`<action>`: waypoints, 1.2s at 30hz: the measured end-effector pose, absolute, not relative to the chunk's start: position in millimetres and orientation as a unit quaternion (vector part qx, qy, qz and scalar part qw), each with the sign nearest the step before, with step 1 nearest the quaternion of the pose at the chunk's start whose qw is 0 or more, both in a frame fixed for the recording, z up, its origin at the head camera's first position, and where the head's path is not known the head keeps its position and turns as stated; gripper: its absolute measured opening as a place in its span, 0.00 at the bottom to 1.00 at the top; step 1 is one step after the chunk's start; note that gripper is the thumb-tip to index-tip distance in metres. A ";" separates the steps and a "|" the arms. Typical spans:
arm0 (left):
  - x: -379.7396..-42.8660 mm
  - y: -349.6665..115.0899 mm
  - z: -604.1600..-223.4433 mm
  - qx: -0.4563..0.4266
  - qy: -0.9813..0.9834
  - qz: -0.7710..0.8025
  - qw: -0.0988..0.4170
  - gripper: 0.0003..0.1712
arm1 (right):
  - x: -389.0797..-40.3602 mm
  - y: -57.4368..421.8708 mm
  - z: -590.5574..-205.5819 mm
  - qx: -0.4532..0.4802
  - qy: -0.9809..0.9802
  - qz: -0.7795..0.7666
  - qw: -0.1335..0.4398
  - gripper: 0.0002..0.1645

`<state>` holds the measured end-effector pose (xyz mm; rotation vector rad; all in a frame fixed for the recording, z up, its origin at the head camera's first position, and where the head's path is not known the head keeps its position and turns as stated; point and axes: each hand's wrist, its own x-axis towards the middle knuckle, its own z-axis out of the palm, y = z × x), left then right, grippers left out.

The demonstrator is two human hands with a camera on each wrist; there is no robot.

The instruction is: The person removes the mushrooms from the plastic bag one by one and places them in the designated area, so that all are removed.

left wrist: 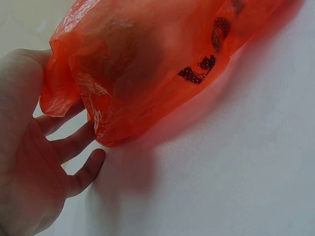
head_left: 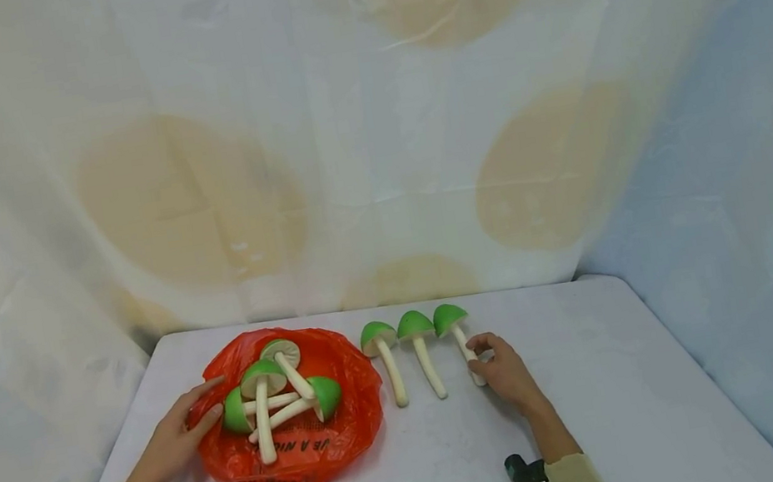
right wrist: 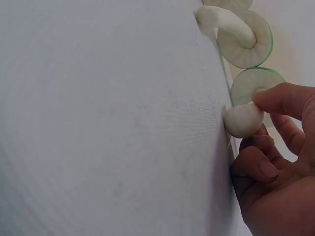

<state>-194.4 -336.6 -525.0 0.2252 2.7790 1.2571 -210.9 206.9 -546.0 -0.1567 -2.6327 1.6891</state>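
A red plastic bag [head_left: 355, 423] with its mouth spread wide lies at the left in the head view, several green-capped toy mushrooms [head_left: 263, 421] piled in it. My left hand [head_left: 173, 439] holds the bag's left rim; in the left wrist view the thumb goes behind the red film [left wrist: 147, 88] and the fingers lie along its outside. Right of the bag, three more mushrooms stand in a row, caps away from me: a left one [head_left: 394, 370], a middle one [head_left: 427, 361] and a right one [head_left: 450, 319]. My right hand [head_left: 506, 374] pinches the right one's pale stem [right wrist: 244, 120] near its lower end.
A white-covered table [head_left: 647, 402] carries everything. Patterned cloth [head_left: 379, 192] hangs behind it, and more cloth closes off the left and right sides. Dark devices [head_left: 525, 472] are strapped to both wrists.
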 end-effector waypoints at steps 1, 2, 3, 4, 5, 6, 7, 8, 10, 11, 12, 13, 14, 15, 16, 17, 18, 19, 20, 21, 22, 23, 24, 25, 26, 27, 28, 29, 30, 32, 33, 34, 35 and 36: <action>-194.4 -336.8 -525.6 0.073 0.908 0.410 0.041 0.36 | -210.7 207.1 -546.2 -0.049 -0.840 0.540 0.004 0.16; -194.4 -337.0 -526.2 0.073 0.909 0.409 0.041 0.36 | -210.6 207.3 -546.5 -0.048 -0.840 0.540 0.003 0.16; -194.3 -337.2 -526.9 0.073 0.909 0.408 0.041 0.36 | -210.7 207.5 -546.9 -0.048 -0.840 0.541 0.003 0.16; -194.3 -337.3 -527.4 0.072 0.910 0.407 0.040 0.36 | -210.7 207.8 -547.2 -0.048 -0.840 0.541 0.003 0.16; -194.2 -337.4 -527.9 0.072 0.910 0.407 0.040 0.35 | -210.9 208.1 -547.5 -0.049 -0.840 0.541 0.003 0.16; -194.2 -337.5 -528.2 0.072 0.910 0.406 0.040 0.35 | -210.8 208.4 -547.8 -0.051 -0.839 0.541 0.002 0.16; -194.3 -337.6 -528.5 0.072 0.910 0.406 0.040 0.35 | -210.7 208.9 -547.9 -0.051 -0.839 0.541 0.002 0.16; -194.4 -337.7 -528.7 0.072 0.910 0.406 0.040 0.35 | -210.8 209.1 -547.8 -0.053 -0.839 0.542 0.001 0.16; -194.6 -337.9 -529.1 0.071 0.910 0.407 0.040 0.35 | -210.7 209.7 -547.4 -0.053 -0.838 0.543 -0.001 0.16; -194.7 -337.9 -529.2 0.070 0.910 0.407 0.040 0.35 | -210.7 210.0 -547.0 -0.053 -0.837 0.545 -0.002 0.16; -194.9 -337.9 -529.2 0.070 0.910 0.408 0.040 0.36 | -210.5 210.2 -546.7 -0.053 -0.836 0.547 -0.002 0.16; -195.1 -337.9 -529.1 0.069 0.910 0.407 0.041 0.36 | -210.7 210.5 -546.6 -0.054 -0.835 0.548 -0.004 0.16; -195.1 -337.8 -529.0 0.070 0.910 0.407 0.041 0.36 | -210.7 210.7 -546.3 -0.056 -0.833 0.550 -0.006 0.17; -195.3 -337.7 -528.8 0.070 0.910 0.406 0.041 0.36 | -210.7 211.1 -546.3 -0.057 -0.832 0.552 -0.006 0.17; -195.3 -337.7 -528.6 0.070 0.911 0.405 0.041 0.36 | -210.7 211.5 -546.4 -0.059 -0.830 0.554 -0.007 0.18; -195.3 -337.6 -528.4 0.071 0.911 0.405 0.040 0.35 | -210.8 211.8 -546.6 -0.061 -0.830 0.554 -0.008 0.18; -195.3 -337.5 -528.1 0.072 0.911 0.404 0.041 0.35 | -211.0 212.2 -547.2 -0.063 -0.830 0.555 -0.009 0.19; -195.2 -337.4 -527.9 0.072 0.911 0.404 0.040 0.35 | -211.3 212.4 -547.5 -0.064 -0.830 0.554 -0.009 0.19; -195.2 -337.3 -527.7 0.073 0.911 0.405 0.040 0.35 | -211.4 212.6 -547.9 -0.064 -0.830 0.554 -0.009 0.20; -195.1 -337.2 -527.4 0.074 0.910 0.405 0.040 0.35 | -211.6 212.8 -548.4 -0.065 -0.831 0.552 -0.008 0.20; -195.0 -337.1 -527.2 0.074 0.910 0.406 0.040 0.35 | -211.8 212.9 -548.7 -0.066 -0.832 0.551 -0.008 0.20; -195.0 -337.0 -527.1 0.073 0.910 0.406 0.040 0.35 | -212.1 212.9 -549.0 -0.067 -0.832 0.551 -0.008 0.20; -195.0 -337.0 -527.0 0.073 0.910 0.407 0.041 0.35 | -212.2 212.9 -549.3 -0.067 -0.833 0.550 -0.008 0.20; -195.1 -337.1 -527.1 0.073 0.909 0.407 0.042 0.35 | -212.0 212.9 -549.2 -0.067 -0.833 0.549 -0.009 0.20; -195.2 -337.1 -527.3 0.072 0.910 0.407 0.042 0.35 | -211.7 212.9 -548.8 -0.066 -0.834 0.548 -0.009 0.21; -195.4 -337.2 -527.5 0.072 0.910 0.406 0.042 0.35 | -211.5 213.0 -548.7 -0.066 -0.833 0.549 -0.010 0.21; -195.5 -337.4 -528.0 0.072 0.910 0.406 0.042 0.35 | -211.4 213.0 -548.5 -0.066 -0.833 0.549 -0.011 0.21; -195.6 -337.5 -528.3 0.073 0.910 0.405 0.042 0.35 | -211.2 213.1 -548.3 -0.065 -0.833 0.549 -0.012 0.21; -195.7 -337.6 -528.8 0.074 0.910 0.406 0.041 0.35 | -211.0 213.3 -548.1 -0.065 -0.832 0.550 -0.013 0.22; -196.0 -337.7 -529.4 0.077 0.910 0.405 0.039 0.35 | -211.0 213.5 -547.8 -0.066 -0.830 0.553 -0.013 0.22; -196.0 -337.7 -529.6 0.079 0.910 0.406 0.038 0.34 | -211.4 213.7 -548.0 -0.069 -0.828 0.556 -0.012 0.22; -195.9 -337.7 -529.6 0.080 0.910 0.406 0.037 0.34 | -211.2 213.8 -547.3 -0.069 -0.827 0.558 -0.011 0.22; -195.8 -337.7 -529.4 0.081 0.909 0.406 0.036 0.34 | -211.3 214.0 -546.8 -0.071 -0.826 0.560 -0.010 0.22; -195.7 -337.7 -529.4 0.082 0.909 0.406 0.036 0.34 | -211.1 214.0 -546.1 -0.071 -0.824 0.562 -0.009 0.23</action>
